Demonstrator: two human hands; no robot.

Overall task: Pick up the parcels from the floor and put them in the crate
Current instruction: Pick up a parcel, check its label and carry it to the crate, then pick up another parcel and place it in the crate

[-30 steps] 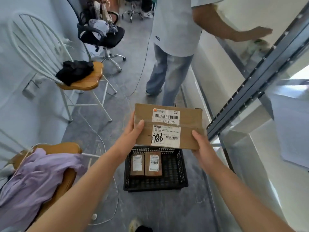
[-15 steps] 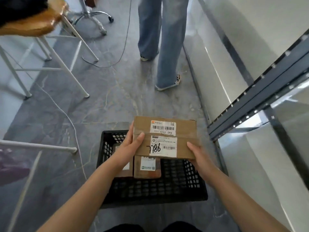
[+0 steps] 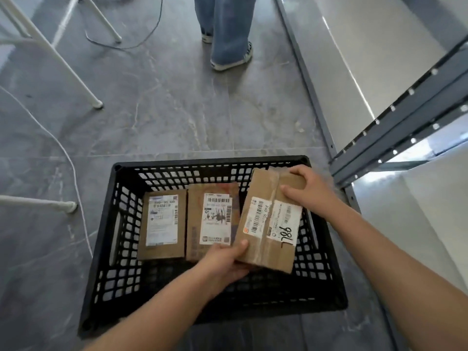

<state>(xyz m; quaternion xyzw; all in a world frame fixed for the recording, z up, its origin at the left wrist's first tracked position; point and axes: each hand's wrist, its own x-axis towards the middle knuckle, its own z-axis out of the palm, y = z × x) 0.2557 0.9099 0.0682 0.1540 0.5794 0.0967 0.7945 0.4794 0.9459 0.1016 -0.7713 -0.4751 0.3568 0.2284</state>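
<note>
While both hands grip it, the parcel [image 3: 271, 219] (labelled "786") tilts over the crate [image 3: 111, 224].

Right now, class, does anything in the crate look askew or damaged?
The parcel marked 786, held by both hands, sits tilted, unlike the two flat parcels beside it. Its tape looks wrinkled. Nothing else stands out.

The black plastic mesh crate [image 3: 101, 262] is sitting lower centre of the frame. Two flat cardboard parcels [image 3: 162, 224] are lying side by side inside, left and middle. A third taped cardboard parcel [image 3: 271, 221] is tilting over the right side.
</note>
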